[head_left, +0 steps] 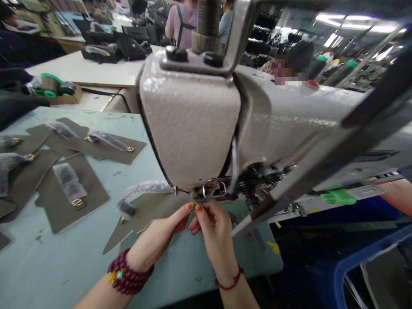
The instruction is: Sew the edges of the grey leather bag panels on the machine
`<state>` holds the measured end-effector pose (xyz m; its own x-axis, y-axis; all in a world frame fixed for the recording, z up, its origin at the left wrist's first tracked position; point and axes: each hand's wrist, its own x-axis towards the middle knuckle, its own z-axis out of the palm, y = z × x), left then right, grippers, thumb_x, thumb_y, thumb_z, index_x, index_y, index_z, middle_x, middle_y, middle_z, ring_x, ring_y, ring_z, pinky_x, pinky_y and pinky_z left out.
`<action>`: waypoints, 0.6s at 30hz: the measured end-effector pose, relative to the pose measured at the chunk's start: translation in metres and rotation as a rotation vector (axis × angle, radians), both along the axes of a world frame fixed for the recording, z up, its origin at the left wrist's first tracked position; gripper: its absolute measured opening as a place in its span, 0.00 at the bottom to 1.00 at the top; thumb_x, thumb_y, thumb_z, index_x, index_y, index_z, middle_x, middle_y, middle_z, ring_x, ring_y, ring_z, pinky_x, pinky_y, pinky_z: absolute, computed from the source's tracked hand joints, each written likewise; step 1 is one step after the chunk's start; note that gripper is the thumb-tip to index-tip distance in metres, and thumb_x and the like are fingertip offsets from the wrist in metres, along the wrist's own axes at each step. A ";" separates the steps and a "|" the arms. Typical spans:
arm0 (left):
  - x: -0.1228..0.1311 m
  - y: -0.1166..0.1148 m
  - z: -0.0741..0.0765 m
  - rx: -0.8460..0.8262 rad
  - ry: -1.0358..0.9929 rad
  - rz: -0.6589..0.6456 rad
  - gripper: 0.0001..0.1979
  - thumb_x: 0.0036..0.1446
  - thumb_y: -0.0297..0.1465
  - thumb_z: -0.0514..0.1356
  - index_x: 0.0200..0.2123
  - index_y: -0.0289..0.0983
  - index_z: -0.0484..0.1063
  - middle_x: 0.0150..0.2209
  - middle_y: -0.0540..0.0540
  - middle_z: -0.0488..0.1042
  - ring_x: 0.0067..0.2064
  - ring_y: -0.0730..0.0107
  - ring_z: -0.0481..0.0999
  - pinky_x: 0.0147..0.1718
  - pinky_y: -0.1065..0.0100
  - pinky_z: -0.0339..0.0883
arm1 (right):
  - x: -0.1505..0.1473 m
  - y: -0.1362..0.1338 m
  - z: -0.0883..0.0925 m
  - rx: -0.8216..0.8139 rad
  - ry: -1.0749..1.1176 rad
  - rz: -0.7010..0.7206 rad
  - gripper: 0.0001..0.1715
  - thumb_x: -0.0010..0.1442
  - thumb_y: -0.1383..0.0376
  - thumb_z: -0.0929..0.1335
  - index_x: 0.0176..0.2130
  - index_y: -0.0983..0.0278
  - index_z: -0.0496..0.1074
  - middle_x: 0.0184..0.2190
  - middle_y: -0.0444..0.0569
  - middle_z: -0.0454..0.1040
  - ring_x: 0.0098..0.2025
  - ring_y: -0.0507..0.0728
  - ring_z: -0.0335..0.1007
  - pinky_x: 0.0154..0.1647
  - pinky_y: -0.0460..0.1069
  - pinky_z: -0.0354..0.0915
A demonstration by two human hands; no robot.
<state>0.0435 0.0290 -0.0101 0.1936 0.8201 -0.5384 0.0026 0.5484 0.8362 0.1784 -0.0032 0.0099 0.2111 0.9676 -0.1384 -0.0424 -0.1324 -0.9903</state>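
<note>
Below the head of a large grey sewing machine (189,124), my left hand (170,227) and my right hand (214,234) meet with thumbs and fingertips pinched close together. What lies between the fingertips is too small and partly hidden to name. A dark grey flat panel (144,210) lies under the machine head beside my left hand, with a plastic-wrapped strap (144,187) curving over it and small gold hardware at its ends. The needle area is mostly hidden behind the machine head and my fingers.
Several similar grey panels (93,184) with wrapped straps and gold buckles lie on the pale green table (64,266) at left. A slanted metal bar (309,167) crosses at right. A blue bin (337,279) holds grey pieces. Other people, one in a purple shirt (183,25), are beyond.
</note>
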 end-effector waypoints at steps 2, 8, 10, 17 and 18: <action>0.002 0.002 0.001 -0.010 -0.040 0.002 0.21 0.50 0.48 0.66 0.23 0.34 0.76 0.23 0.46 0.72 0.29 0.64 0.69 0.32 0.64 0.64 | -0.001 0.003 -0.001 -0.008 0.014 -0.002 0.20 0.64 0.58 0.65 0.24 0.65 0.69 0.17 0.46 0.74 0.17 0.50 0.68 0.22 0.42 0.65; 0.007 0.011 0.011 0.015 -0.039 0.019 0.20 0.45 0.47 0.68 0.21 0.34 0.75 0.21 0.48 0.69 0.28 0.67 0.66 0.29 0.66 0.61 | -0.003 0.009 -0.004 -0.035 -0.001 -0.035 0.20 0.63 0.57 0.66 0.24 0.65 0.71 0.16 0.46 0.74 0.16 0.50 0.69 0.21 0.42 0.65; 0.007 0.014 0.015 0.027 0.020 0.026 0.20 0.45 0.47 0.67 0.19 0.35 0.73 0.20 0.49 0.66 0.27 0.68 0.63 0.27 0.67 0.58 | -0.003 0.008 -0.006 -0.024 0.008 -0.042 0.18 0.63 0.57 0.66 0.26 0.65 0.72 0.16 0.45 0.74 0.17 0.50 0.69 0.21 0.42 0.65; 0.011 0.022 0.028 0.018 0.129 0.074 0.19 0.40 0.47 0.66 0.16 0.37 0.72 0.19 0.48 0.68 0.26 0.67 0.63 0.27 0.66 0.59 | -0.006 -0.003 -0.007 -0.023 0.057 0.007 0.19 0.65 0.56 0.65 0.29 0.66 0.71 0.18 0.46 0.75 0.18 0.49 0.69 0.21 0.41 0.65; 0.011 0.023 0.028 0.015 0.122 0.077 0.19 0.40 0.47 0.67 0.16 0.37 0.71 0.19 0.48 0.68 0.27 0.66 0.63 0.27 0.66 0.59 | -0.007 -0.005 -0.007 -0.032 0.064 0.011 0.18 0.65 0.56 0.65 0.29 0.66 0.70 0.18 0.46 0.75 0.18 0.49 0.69 0.21 0.41 0.65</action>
<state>0.0546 0.0517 0.0178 0.0641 0.8379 -0.5420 0.0632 0.5386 0.8402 0.1717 -0.0086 0.0030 0.1903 0.9647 -0.1818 -0.1043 -0.1643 -0.9809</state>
